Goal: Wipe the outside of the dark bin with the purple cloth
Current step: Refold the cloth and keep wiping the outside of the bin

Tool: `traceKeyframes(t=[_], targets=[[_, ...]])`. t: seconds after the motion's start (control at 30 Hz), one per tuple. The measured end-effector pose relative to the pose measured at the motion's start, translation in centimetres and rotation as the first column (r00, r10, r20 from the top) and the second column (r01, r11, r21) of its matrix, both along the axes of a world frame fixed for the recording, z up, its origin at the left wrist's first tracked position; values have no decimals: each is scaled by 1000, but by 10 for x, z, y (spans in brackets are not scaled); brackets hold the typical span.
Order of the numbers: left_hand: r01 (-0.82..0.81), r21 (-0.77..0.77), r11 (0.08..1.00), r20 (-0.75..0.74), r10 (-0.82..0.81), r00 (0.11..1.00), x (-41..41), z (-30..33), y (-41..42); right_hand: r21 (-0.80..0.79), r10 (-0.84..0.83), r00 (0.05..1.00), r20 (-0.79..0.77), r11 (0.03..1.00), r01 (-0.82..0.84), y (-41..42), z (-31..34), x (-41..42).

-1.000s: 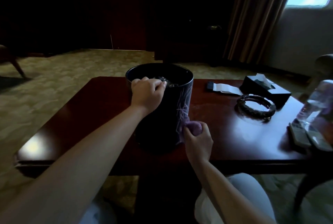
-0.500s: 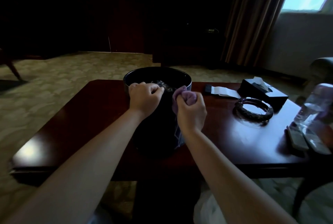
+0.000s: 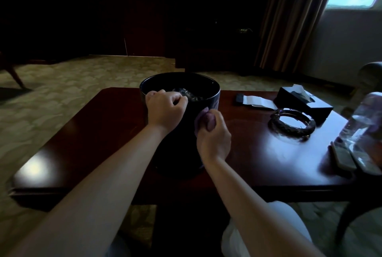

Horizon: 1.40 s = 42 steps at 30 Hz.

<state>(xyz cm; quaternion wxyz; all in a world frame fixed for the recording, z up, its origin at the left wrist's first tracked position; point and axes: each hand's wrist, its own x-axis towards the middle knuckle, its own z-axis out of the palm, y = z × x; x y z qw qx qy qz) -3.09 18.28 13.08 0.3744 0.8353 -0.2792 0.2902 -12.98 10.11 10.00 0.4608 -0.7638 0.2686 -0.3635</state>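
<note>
One round, glossy dark bin point(image 3: 175, 153) upright mid-desk point(image 3: 82, 136), polished reddish wood. Left hand point(image 3: 164, 110) curled over near rim, gripping it. Right hand point(image 3: 214, 135) fisted round one bunched, soft purple cloth point(image 3: 203, 115), pressed to bin's right outer wall below rim. Off right: one black tissue box point(image 3: 303, 101), one round glass ashtray point(image 3: 292, 121), one clear plastic bottle point(image 3: 359, 124).

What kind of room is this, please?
Probably a hotel room or a lounge. A dark wooden coffee table holds a tissue box and a glass ashtray; heavy curtains hang by the window, and the floor has patterned carpet.
</note>
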Motion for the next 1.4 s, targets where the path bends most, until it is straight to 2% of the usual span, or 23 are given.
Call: traceKeyframes(t=[0.07, 0.27, 0.4, 0.47, 0.57, 0.63, 0.83, 0.93, 1.03, 1.27, 1.4], targets=[[-6, 0, 1000, 5, 6, 1000, -1, -1, 0, 3, 11, 999, -38, 1000, -11, 2, -9, -4], [-17, 4, 1000, 11, 17, 1000, -1, 0, -1, -22, -23, 998, 62, 999, 25, -3, 15, 4], [-22, -7, 1000, 19, 22, 1000, 0, -1, -1, -71, -11, 1000, -24, 997, 9, -2, 1, -2], [-18, -16, 1000, 21, 18, 1000, -1, -1, -1, -46, -19, 998, -52, 999, 16, -1, -4, -4], [-15, -7, 1000, 21, 15, 1000, -2, -1, -1, 18, -52, 999, 13, 999, 51, 0, 6, 1], [-13, -5, 1000, 20, 13, 1000, -2, -1, -1, -6, -62, 998, 28, 998, 63, 1, 10, 4], [0, -19, 1000, 24, 1, 1000, -4, -1, -1, 8, 4, 986, -166, 1000, -3, 3, -21, -8], [0, -14, 1000, 13, 0, 1000, -3, 0, 0, 20, -14, 992, -123, 1000, 16, 4, -21, -6], [-10, -6, 1000, 19, 10, 1000, -3, 0, 0, -32, -57, 996, -71, 998, 55, 3, -15, 1], [-23, -6, 1000, 45, 24, 999, -1, -4, -1, 92, -9, 961, -276, 995, 36, 17, -56, -9], [-34, -2, 999, 50, 35, 998, 0, -3, -1, 127, -35, 992, -123, 991, 50, 12, -37, -4]])
